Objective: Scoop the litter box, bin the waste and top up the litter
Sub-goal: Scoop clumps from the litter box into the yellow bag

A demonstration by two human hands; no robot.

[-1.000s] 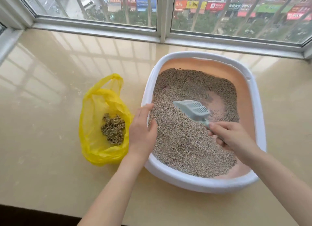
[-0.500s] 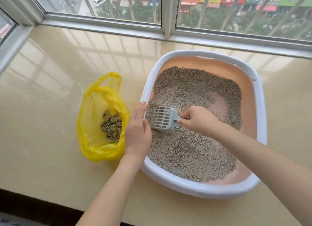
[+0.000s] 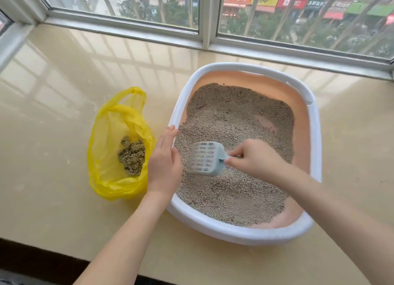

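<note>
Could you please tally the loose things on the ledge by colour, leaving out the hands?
Yellow: 1, the plastic bag holding scooped waste.
White-rimmed: 1, the litter box.
Pale blue-grey: 1, the scoop, held by the right hand.
Total: 3.

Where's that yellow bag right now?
The yellow bag lies open on the beige sill, left of the litter box, beside the left hand resting on the box's rim, with scooped clumps inside it.
</note>
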